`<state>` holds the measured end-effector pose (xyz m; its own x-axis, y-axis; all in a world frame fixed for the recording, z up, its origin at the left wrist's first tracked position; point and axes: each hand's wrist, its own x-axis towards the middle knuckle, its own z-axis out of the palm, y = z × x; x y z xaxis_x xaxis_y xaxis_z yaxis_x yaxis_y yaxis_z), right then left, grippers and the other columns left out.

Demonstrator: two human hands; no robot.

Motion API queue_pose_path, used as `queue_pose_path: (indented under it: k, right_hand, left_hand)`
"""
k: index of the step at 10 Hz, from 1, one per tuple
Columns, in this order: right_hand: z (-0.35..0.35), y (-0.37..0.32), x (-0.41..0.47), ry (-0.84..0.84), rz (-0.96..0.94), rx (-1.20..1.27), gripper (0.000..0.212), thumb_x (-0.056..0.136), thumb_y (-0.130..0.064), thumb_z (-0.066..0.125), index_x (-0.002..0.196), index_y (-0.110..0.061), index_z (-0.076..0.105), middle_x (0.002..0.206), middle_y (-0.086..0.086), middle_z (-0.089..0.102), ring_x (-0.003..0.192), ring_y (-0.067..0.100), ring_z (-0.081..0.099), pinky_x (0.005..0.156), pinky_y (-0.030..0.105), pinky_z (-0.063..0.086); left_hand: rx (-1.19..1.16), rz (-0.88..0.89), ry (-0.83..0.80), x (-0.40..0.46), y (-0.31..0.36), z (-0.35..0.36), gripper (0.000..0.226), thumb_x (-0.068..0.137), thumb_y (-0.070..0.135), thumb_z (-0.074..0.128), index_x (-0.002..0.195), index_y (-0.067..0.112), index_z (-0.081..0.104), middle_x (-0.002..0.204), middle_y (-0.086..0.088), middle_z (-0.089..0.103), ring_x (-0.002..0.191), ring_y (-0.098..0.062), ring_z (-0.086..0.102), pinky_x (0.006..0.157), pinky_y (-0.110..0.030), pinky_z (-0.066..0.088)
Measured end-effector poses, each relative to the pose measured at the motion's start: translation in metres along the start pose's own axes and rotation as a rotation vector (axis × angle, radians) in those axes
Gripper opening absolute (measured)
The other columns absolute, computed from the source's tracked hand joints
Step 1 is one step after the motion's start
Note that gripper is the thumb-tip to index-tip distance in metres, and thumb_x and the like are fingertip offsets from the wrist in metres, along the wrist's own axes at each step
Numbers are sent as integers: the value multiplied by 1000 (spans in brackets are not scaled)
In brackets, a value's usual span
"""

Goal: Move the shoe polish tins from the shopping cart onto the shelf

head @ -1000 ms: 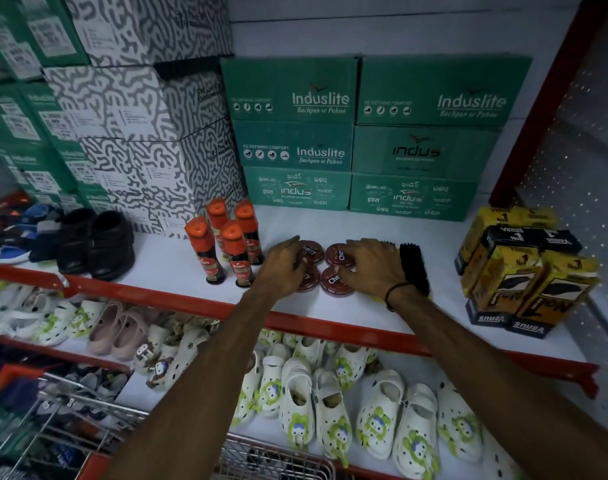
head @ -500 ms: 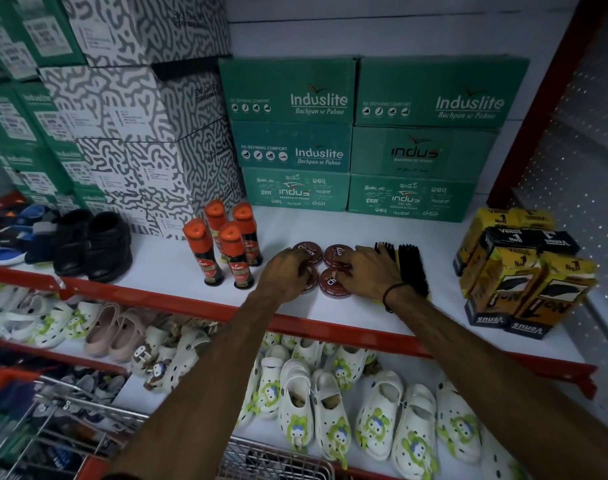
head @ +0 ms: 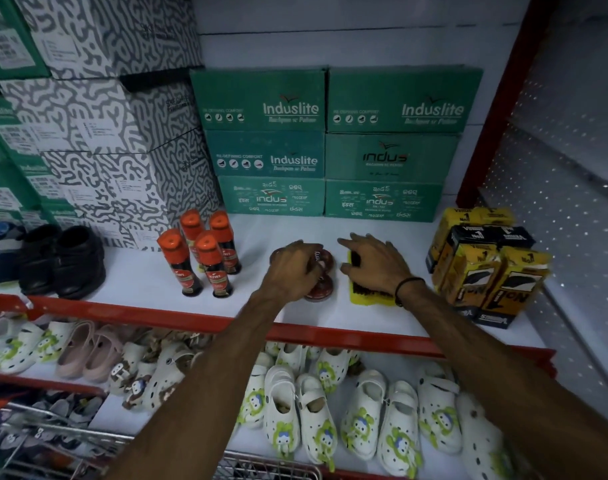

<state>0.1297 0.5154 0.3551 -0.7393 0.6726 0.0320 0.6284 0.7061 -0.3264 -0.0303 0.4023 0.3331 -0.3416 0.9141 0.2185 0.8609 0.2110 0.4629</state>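
Note:
Small round dark-red shoe polish tins [head: 325,287] lie in a tight cluster on the white shelf [head: 288,230], between the bottles and a brush. My left hand [head: 293,270] lies over the cluster with its fingers curled around one tin [head: 326,259]; the tins under the palm are hidden. My right hand [head: 373,266] grips a yellow-backed brush with black bristles [head: 366,296] just right of the tins. The shopping cart [head: 271,467] shows only as wire at the bottom edge.
Orange-capped polish bottles [head: 200,261] stand left of the tins, with black shoes [head: 63,261] further left. Yellow and black boxes [head: 486,271] stand at the right by a red upright. Green shoe boxes [head: 330,147] line the back. White clogs [head: 316,414] fill the lower shelf.
My right hand has left the tins, moved right and taken hold of the brush, which now shows its yellow back. My left hand has closed further over the tins.

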Motion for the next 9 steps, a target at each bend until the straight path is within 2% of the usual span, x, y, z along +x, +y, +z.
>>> queue_pose_path:
  k: [1, 2, 3, 4, 5, 8, 9]
  right_hand:
    - [-20, 26, -20, -37, 85, 78, 78, 86, -36, 70, 154, -28, 33, 164, 9, 30, 149, 32, 31, 122, 49, 29]
    - [-24, 35, -29, -119, 73, 103, 82, 79, -28, 78, 149, -22, 38, 151, 13, 45, 138, 34, 45, 112, 44, 42]
    - [-21, 48, -36, -224, 75, 63, 106, 72, -15, 84, 157, -15, 21, 150, 15, 41, 136, 33, 45, 110, 41, 45]
    - [-17, 53, -39, -220, 52, 53, 112, 73, -9, 82, 159, -17, 11, 155, 15, 35, 139, 33, 41, 111, 39, 43]
    - [-11, 56, -43, -173, 2, 15, 106, 78, -5, 75, 159, -20, 8, 158, 12, 30, 142, 30, 38, 108, 35, 42]
    - [-9, 62, -44, -142, -1, 5, 107, 77, -14, 77, 160, -19, 8, 164, 6, 25, 145, 27, 37, 111, 35, 41]
    - [-18, 56, -41, -153, -4, 29, 113, 78, -23, 78, 160, -25, 0, 167, 3, 16, 150, 26, 29, 117, 42, 38]
  left_hand:
    - [25, 98, -133, 2, 31, 14, 66, 79, 47, 62, 137, 16, 58, 107, -15, 73, 104, -34, 66, 91, -41, 54]
    - [113, 147, -172, 4, 42, 25, 76, 76, 55, 69, 142, 20, 54, 105, -16, 73, 99, -35, 67, 89, -40, 54]
    - [180, 171, -209, 6, 50, 39, 82, 72, 48, 76, 145, 21, 48, 108, -15, 76, 101, -37, 68, 92, -40, 52]
    - [172, 158, -206, 8, 49, 43, 87, 71, 45, 76, 148, 22, 44, 108, -16, 76, 102, -39, 68, 93, -43, 53]
    - [171, 160, -191, 8, 48, 46, 88, 72, 41, 76, 150, 21, 42, 111, -19, 74, 107, -41, 66, 96, -45, 52]
    - [152, 154, -188, 5, 50, 43, 89, 74, 38, 79, 151, 19, 41, 122, -22, 70, 116, -41, 63, 100, -45, 50]
    - [167, 139, -201, 11, 47, 37, 92, 77, 46, 77, 155, 21, 35, 135, -19, 64, 128, -38, 55, 109, -45, 42]
